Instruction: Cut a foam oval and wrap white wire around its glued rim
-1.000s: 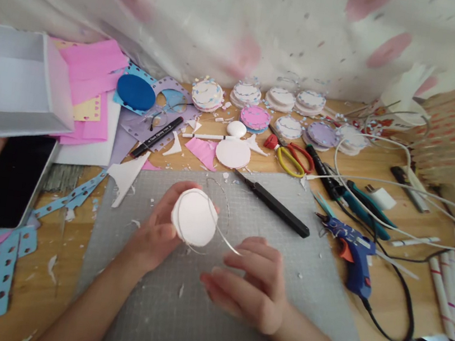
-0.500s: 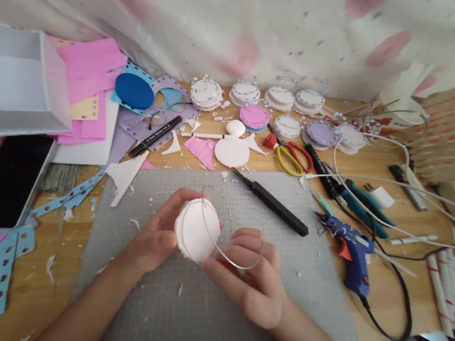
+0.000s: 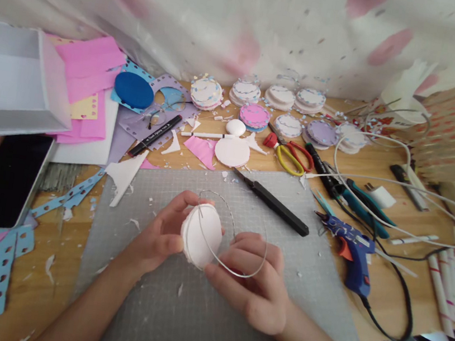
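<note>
My left hand (image 3: 160,234) grips a small layered stack of white foam discs (image 3: 204,235) by its left rim, thumb in front and fingers behind. The stack is tilted, its round face turned partly right. A thin silver wire (image 3: 234,273) curves in a loop across that face and round to the right. My right hand (image 3: 260,279) has its fingers curled around the wire, with the index fingertip at the disc's lower right edge. Exactly where the wire is pinched is hidden. Both hands are above the grey cutting mat (image 3: 172,321).
A black craft knife (image 3: 277,206) lies on the mat. Beyond it are scissors (image 3: 292,160), a loose white oval (image 3: 232,152) and several decorated disc stacks (image 3: 254,116). A blue glue gun (image 3: 348,241) and cables sit right; a phone (image 3: 8,179), box (image 3: 15,81) and foam scraps left.
The white disc stack has shifted slightly right and down and turned more edge-on. My right hand and the wire loop have moved a little right and down with it.
</note>
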